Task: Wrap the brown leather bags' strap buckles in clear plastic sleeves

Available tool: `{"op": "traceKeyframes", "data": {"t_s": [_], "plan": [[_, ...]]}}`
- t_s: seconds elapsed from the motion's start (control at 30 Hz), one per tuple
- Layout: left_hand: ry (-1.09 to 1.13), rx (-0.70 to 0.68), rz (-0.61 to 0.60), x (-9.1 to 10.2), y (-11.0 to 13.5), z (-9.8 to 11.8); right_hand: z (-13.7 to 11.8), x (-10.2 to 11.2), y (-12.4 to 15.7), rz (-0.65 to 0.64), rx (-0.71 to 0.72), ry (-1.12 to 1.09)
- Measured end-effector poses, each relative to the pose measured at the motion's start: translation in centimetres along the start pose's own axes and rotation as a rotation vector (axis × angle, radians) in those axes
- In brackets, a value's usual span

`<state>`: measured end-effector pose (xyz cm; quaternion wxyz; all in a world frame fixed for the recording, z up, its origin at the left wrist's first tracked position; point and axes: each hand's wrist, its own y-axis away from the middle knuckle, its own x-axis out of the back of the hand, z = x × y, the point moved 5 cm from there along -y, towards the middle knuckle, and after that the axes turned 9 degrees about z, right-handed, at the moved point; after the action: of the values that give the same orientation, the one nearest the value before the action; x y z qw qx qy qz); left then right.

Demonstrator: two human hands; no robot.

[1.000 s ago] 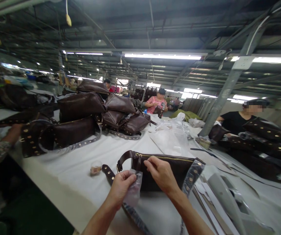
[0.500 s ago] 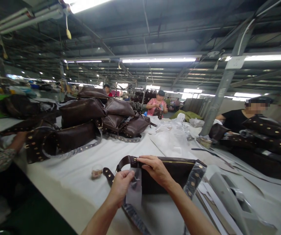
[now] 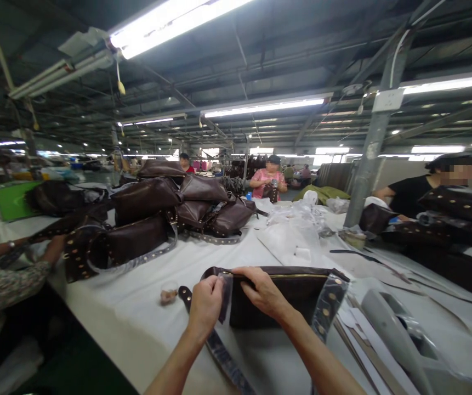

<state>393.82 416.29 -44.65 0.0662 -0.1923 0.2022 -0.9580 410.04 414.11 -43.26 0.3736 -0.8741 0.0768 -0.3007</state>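
Note:
A dark brown leather bag point(image 3: 277, 310) with a gold zipper along its top lies on the white-covered table in front of me. My left hand point(image 3: 205, 304) is closed at the bag's left end, pinching a piece of clear plastic film point(image 3: 227, 293) by the strap loop. My right hand point(image 3: 262, 291) grips the top edge near the zipper's left end, fingers over the rim and thumb on the front side. A studded strap point(image 3: 331, 302) in clear plastic hangs at the bag's right end. Another wrapped strap length point(image 3: 227, 359) runs down below my left hand.
Several brown bags point(image 3: 145, 200) are piled behind to the left. Loose clear plastic point(image 3: 297, 219) lies farther back. At right are a grey tape dispenser point(image 3: 400, 340), flat strips point(image 3: 359, 334) and a metal post point(image 3: 367, 170). Co-workers handle bags on the left, right and far side.
My left hand has risen slightly toward the bag's top corner, and the film now stands narrower beside it. The strap loop there looks flatter. My right hand keeps its place on the rim.

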Motion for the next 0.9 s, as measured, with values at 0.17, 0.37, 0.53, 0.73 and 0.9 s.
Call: {"op": "traceKeyframes", "data": {"t_s": [0.17, 0.37, 0.53, 0.73, 0.9], "plan": [[-0.083, -0.075, 0.033, 0.7, -0.3, 1.3, -0.6, 0.4, 0.0, -0.021, -0.030, 0.001], [-0.137, -0.173, -0.077, 0.9, -1.1, 2.7, -0.4, -0.8, -2.6, -0.170, -0.041, 0.011], [-0.192, -0.214, -0.111, 1.1, -1.4, 3.7, 0.6, -2.2, -4.7, -0.287, -0.091, -0.135], [-0.174, -0.047, -0.150, 1.3, -1.6, 2.6, 1.4, -2.8, -4.9, -0.305, -0.122, -0.229], [-0.189, 0.097, -0.294, 0.7, -1.7, 1.3, 1.6, -2.7, -4.2, -0.280, -0.146, -0.273]]}}
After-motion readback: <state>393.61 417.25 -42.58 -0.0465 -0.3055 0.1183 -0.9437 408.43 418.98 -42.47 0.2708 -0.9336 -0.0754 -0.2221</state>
